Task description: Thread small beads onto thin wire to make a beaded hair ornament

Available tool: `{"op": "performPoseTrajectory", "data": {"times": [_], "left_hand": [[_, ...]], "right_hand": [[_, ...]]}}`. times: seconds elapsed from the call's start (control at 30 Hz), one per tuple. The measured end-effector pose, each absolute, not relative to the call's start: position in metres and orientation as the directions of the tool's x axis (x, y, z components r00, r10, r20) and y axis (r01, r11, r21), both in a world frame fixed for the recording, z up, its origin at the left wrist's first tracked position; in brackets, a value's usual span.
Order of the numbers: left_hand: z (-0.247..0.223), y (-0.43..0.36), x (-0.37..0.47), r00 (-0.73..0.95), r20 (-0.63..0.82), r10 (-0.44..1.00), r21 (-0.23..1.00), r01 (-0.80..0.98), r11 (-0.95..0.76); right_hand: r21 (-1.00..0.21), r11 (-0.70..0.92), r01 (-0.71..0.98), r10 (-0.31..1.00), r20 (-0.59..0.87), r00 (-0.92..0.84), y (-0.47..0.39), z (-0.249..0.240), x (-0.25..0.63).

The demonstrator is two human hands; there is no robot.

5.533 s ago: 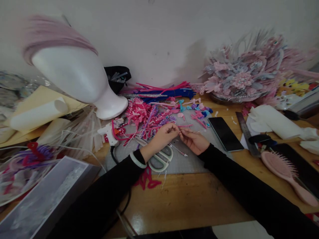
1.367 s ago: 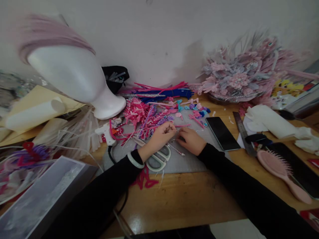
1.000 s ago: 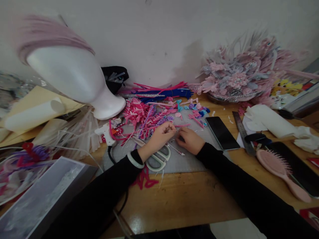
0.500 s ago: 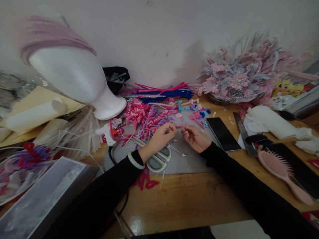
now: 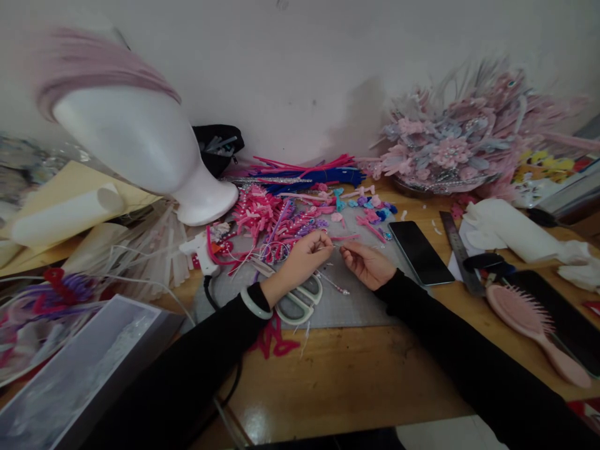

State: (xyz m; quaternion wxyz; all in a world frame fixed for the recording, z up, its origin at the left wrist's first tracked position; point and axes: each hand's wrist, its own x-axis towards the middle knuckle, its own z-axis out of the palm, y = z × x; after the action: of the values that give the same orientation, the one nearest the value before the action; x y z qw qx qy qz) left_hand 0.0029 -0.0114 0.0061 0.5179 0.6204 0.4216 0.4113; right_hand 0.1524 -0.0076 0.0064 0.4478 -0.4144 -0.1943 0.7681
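My left hand [image 5: 307, 257] is closed in a pinch above the grey mat [image 5: 360, 306], with a pale bracelet at its wrist. Opposite it, a short gap away, my right hand [image 5: 369, 265] pinches too. Between the fingertips runs a thin pale strand [image 5: 337, 246], too fine to tell as wire or thread. Scissors [image 5: 313, 299] with pale handles lie partly under my left wrist. A beaded strand [image 5: 335, 284] rests on the mat below the hands. Pink fuzzy-stem pieces [image 5: 255, 215] with beads are heaped just behind my left hand.
A white mannequin head [image 5: 126, 137] and a white glue gun [image 5: 201, 251] stand left. Blue and pink fuzzy stems [image 5: 323, 177] lie along the wall. To the right are a phone [image 5: 420, 252], a metal ruler [image 5: 457, 247], a pink hairbrush [image 5: 520, 312] and a pink floral headpiece [image 5: 450, 144].
My right hand has shifted very slightly left, toward my left hand, and its fingers have tilted a little. My left hand stays in place, still pinching.
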Motion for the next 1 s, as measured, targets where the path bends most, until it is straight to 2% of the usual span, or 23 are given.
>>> {"op": "performPoseTrajectory", "data": {"times": [0.4,1.0], "left_hand": [[0.0056,-0.0114,0.0028,0.316,0.087,0.945,0.985,0.112,-0.128],[0.0061,-0.0112,0.0039,0.326,0.083,0.942,0.992,0.067,-0.11]], "right_hand": [[-0.658,-0.561,-0.502,0.827,-0.428,-0.364,-0.0111,0.0023,0.1494],[-0.64,-0.557,-0.529,0.83,-0.423,-0.362,-0.0097,0.0017,0.1506]]}}
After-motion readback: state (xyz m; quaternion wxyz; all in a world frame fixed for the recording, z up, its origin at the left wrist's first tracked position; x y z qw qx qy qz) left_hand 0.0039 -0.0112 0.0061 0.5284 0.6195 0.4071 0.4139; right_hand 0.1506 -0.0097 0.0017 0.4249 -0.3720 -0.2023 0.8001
